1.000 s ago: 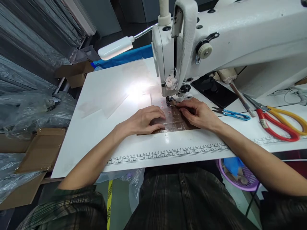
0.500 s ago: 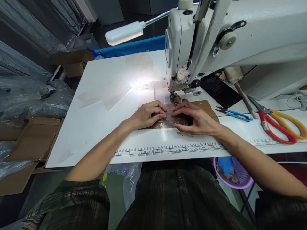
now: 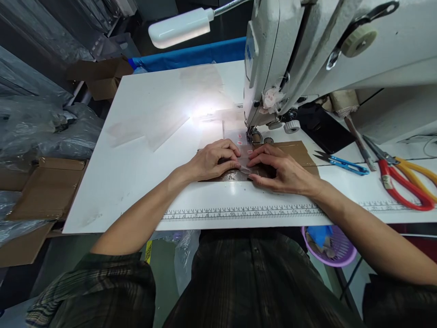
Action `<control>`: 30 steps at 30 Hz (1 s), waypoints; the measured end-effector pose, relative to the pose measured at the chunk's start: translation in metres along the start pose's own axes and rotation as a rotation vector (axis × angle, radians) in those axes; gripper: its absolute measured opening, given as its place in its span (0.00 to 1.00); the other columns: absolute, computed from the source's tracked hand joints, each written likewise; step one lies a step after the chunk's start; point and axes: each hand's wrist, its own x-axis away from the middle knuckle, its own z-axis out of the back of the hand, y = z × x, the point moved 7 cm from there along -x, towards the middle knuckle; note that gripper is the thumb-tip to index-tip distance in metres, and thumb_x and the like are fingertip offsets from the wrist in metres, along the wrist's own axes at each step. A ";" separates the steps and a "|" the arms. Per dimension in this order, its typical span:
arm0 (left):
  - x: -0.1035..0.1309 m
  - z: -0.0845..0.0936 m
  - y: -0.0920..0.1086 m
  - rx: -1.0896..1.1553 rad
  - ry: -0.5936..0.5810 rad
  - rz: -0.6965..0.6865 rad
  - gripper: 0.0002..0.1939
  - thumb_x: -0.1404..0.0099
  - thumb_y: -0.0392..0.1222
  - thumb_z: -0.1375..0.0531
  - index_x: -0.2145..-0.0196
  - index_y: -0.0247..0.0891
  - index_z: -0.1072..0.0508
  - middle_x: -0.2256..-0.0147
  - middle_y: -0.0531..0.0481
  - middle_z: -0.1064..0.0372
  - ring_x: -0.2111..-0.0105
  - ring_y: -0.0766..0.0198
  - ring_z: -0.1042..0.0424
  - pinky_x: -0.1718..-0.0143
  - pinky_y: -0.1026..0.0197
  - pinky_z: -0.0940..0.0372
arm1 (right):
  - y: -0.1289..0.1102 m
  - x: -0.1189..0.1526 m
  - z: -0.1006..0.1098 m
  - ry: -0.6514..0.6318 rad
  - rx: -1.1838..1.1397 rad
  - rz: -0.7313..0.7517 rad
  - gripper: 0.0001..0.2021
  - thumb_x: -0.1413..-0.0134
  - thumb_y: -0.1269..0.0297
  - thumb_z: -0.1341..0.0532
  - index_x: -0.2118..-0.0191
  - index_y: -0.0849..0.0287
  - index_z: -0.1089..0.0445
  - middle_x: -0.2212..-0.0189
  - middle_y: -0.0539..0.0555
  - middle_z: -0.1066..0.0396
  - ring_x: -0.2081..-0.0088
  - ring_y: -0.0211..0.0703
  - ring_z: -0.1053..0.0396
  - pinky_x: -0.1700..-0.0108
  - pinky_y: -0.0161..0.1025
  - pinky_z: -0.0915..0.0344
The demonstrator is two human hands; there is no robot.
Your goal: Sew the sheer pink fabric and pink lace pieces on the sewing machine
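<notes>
Left hand (image 3: 214, 160) lies palm-down with fingers nearly flat, pressing the left part of the flat brown sheet of material (image 3: 296, 152) on the white worktop (image 3: 136, 173), fingertips touching a small clear film strip with pink marks (image 3: 244, 154) that lies on the sheet just in front of the presser foot of the white industrial sewing machine (image 3: 307, 54). Right hand (image 3: 278, 171) rests fingers-extended on the same sheet and strip, its fingertips almost meeting the left ones; neither hand is closed around anything. Further right on the worktop, well apart from the hands: blue-handled thread snips (image 3: 341, 162), then red-handled scissors (image 3: 403, 187).
</notes>
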 end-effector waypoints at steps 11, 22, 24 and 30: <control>-0.001 0.005 0.013 -0.047 0.101 -0.100 0.11 0.35 0.47 0.34 0.63 0.36 0.22 0.60 0.43 0.24 0.59 0.60 0.24 0.58 0.55 0.28 | -0.001 -0.004 -0.003 0.037 0.054 -0.076 0.11 0.36 0.60 0.42 0.64 0.56 0.23 0.60 0.58 0.27 0.58 0.49 0.28 0.56 0.47 0.30; 0.003 0.012 0.037 -0.201 0.303 -0.245 0.04 0.34 0.35 0.38 0.63 0.36 0.21 0.60 0.42 0.21 0.61 0.62 0.21 0.61 0.57 0.23 | 0.024 0.004 0.035 0.372 0.025 -0.240 0.11 0.37 0.63 0.42 0.58 0.56 0.22 0.62 0.57 0.23 0.62 0.47 0.27 0.60 0.45 0.28; 0.002 0.007 0.038 -0.207 0.251 -0.244 0.06 0.33 0.35 0.39 0.64 0.37 0.21 0.60 0.44 0.20 0.61 0.62 0.21 0.60 0.56 0.23 | 0.026 0.005 0.033 0.351 0.094 -0.228 0.11 0.38 0.65 0.42 0.56 0.56 0.23 0.60 0.57 0.23 0.62 0.48 0.27 0.59 0.46 0.28; 0.000 -0.004 0.032 -0.243 0.160 -0.253 0.08 0.33 0.36 0.41 0.65 0.38 0.20 0.61 0.44 0.20 0.62 0.61 0.20 0.59 0.53 0.23 | 0.020 0.003 0.019 0.265 0.199 -0.132 0.16 0.36 0.66 0.44 0.49 0.57 0.24 0.54 0.61 0.28 0.53 0.52 0.28 0.50 0.52 0.29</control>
